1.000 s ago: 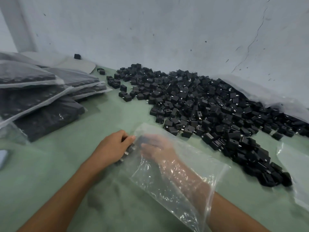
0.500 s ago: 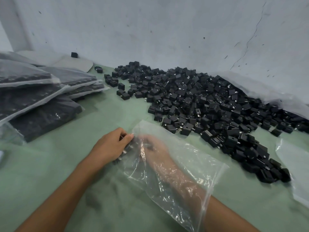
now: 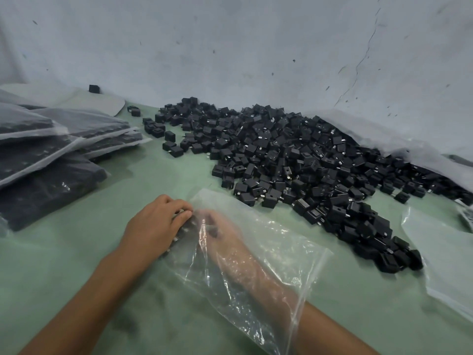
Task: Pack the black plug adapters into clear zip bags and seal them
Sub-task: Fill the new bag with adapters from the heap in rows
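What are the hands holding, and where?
The right hand, inside the clear bag, holds adapters; the left hand presses the bag's closed end.

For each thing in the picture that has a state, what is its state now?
Clear bag: open, unsealed, right forearm inside it.
Right hand: inside the bag, at some adapters.
Left hand: on the bag's far end, fingers curled.
Pile of adapters: loose, unpacked.
Filled bags: stacked at the left.
Empty bag: flat, at the right.

No text, label, brand, number or sign is legible on anything anywhere in the head view.
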The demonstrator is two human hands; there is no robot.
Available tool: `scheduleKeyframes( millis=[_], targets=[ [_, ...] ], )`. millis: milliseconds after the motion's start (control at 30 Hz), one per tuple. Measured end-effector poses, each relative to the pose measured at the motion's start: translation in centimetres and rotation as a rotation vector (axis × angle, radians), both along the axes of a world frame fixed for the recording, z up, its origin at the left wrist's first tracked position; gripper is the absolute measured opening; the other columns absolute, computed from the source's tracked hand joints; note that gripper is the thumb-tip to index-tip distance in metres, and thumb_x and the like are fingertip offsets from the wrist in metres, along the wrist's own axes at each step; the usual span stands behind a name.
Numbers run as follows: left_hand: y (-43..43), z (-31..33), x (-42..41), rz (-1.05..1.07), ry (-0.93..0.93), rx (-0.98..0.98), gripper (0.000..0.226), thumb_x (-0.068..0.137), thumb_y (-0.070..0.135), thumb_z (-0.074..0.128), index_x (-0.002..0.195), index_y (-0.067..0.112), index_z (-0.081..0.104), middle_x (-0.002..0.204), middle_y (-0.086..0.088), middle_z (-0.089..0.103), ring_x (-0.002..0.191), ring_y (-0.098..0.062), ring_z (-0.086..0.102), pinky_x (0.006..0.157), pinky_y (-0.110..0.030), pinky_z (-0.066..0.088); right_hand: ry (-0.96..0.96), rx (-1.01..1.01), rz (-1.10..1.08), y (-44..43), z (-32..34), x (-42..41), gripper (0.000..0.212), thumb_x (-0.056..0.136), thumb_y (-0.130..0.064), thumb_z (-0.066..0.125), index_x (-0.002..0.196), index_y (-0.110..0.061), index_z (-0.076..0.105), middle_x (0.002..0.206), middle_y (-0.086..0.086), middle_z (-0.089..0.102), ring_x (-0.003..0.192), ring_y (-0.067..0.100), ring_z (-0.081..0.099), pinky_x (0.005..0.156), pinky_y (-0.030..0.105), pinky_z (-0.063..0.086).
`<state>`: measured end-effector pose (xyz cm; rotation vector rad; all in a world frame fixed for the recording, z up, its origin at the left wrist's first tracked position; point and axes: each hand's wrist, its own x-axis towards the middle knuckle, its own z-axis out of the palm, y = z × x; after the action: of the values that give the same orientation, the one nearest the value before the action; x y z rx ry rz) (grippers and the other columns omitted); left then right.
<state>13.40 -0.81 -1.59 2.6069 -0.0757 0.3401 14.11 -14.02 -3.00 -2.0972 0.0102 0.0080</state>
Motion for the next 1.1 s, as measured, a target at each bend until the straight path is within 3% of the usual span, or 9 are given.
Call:
scheduleKeyframes(
  millis=[67,200,333,500,700,800,900,1000,1100],
  targets=[
    [0.1,-0.2,0.2,0.000,0.015,0.025,0.018,0.100,0.048,0.045,0.100,0.051,0.063,0.096,0.018,0.050,0.072,0.006,0.051,0.058,-0.019,0.034,-0.146,-0.211,0.166,-2.1,0.3,-1.7,0.037,0.096,-0.008,0.054,0.132,-0.018,0.053,0.106,-0.009,0.058,0.093,0.006,0.057,0.091,0.026,0.050],
    [0.4,-0.5,0.7,-0.011,0.058,0.004,0.020,0.099,0.048,0.046,0.105,0.053,0.065,0.092,0.017,0.051,0.071,0.001,0.053,0.061,-0.024,0.037,-0.045,0.042,0.241,-4.8,1.2,-2.7,0.033,0.102,-0.026,0.051,0.134,-0.021,0.052,0.122,0.002,0.063,0.112,0.021,0.062,0.100,0.039,0.050],
    [0.5,-0.7,0.8,-0.028,0.061,-0.032,0.017,0.098,0.047,0.049,0.104,0.054,0.064,0.091,0.016,0.053,0.075,-0.006,0.055,0.066,-0.031,0.042,-0.005,-0.049,0.305,-7.7,1.7,-4.9,0.048,0.097,-0.010,0.056,0.143,-0.021,0.049,0.141,0.002,0.055,0.127,0.017,0.051,0.108,0.025,0.040],
    [0.5,-0.7,0.8,-0.048,0.060,-0.077,0.017,0.098,0.045,0.050,0.094,0.055,0.063,0.091,0.017,0.058,0.064,-0.003,0.060,0.055,-0.024,0.042,0.076,-0.033,0.258,-16.8,3.6,-9.8,0.032,0.097,-0.010,0.058,0.128,-0.017,0.065,0.123,-0.001,0.067,0.111,0.008,0.063,0.100,0.029,0.050],
    [0.4,-0.6,0.9,-0.055,0.054,-0.102,0.022,0.096,0.041,0.055,0.085,0.059,0.058,0.088,0.016,0.059,0.066,-0.005,0.061,0.054,-0.021,0.039,0.000,-0.027,0.070,-26.2,6.7,-12.0,0.021,0.095,-0.009,0.063,0.090,-0.024,0.076,0.080,-0.001,0.071,0.071,0.011,0.064,0.065,0.027,0.054],
    [0.4,-0.5,0.9,-0.063,0.050,-0.106,0.024,0.097,0.039,0.056,0.082,0.057,0.059,0.083,0.016,0.062,0.063,-0.008,0.064,0.055,-0.022,0.041,-0.214,-0.195,-0.096,-28.3,7.5,-8.9,0.024,0.094,-0.010,0.065,0.094,-0.033,0.074,0.081,-0.012,0.070,0.069,0.004,0.062,0.065,0.020,0.051],
    [0.4,-0.3,0.7,-0.064,0.045,-0.121,0.023,0.096,0.038,0.057,0.081,0.054,0.062,0.073,0.018,0.065,0.058,-0.010,0.065,0.051,-0.020,0.042,-0.313,-0.532,-0.086,-28.6,6.7,-4.6,0.029,0.096,-0.012,0.061,0.114,-0.033,0.068,0.113,-0.020,0.065,0.099,0.000,0.059,0.084,0.011,0.043],
    [0.5,-0.4,0.6,-0.054,0.044,-0.125,0.021,0.096,0.042,0.054,0.083,0.058,0.061,0.079,0.019,0.063,0.060,-0.007,0.064,0.052,-0.022,0.044,-0.262,-0.892,-0.056,-29.3,5.2,-1.1,0.040,0.099,-0.017,0.054,0.137,-0.029,0.056,0.140,-0.012,0.051,0.129,0.017,0.039,0.105,0.030,0.037],
    [0.5,-0.5,0.6,-0.071,0.052,-0.125,0.020,0.096,0.044,0.052,0.084,0.058,0.060,0.081,0.018,0.062,0.063,-0.008,0.064,0.055,-0.024,0.046,-0.153,-0.915,-0.065,-30.1,4.3,0.6,0.053,0.097,-0.025,0.058,0.147,-0.029,0.042,0.147,-0.007,0.044,0.135,0.022,0.033,0.110,0.038,0.035]
  ],
)
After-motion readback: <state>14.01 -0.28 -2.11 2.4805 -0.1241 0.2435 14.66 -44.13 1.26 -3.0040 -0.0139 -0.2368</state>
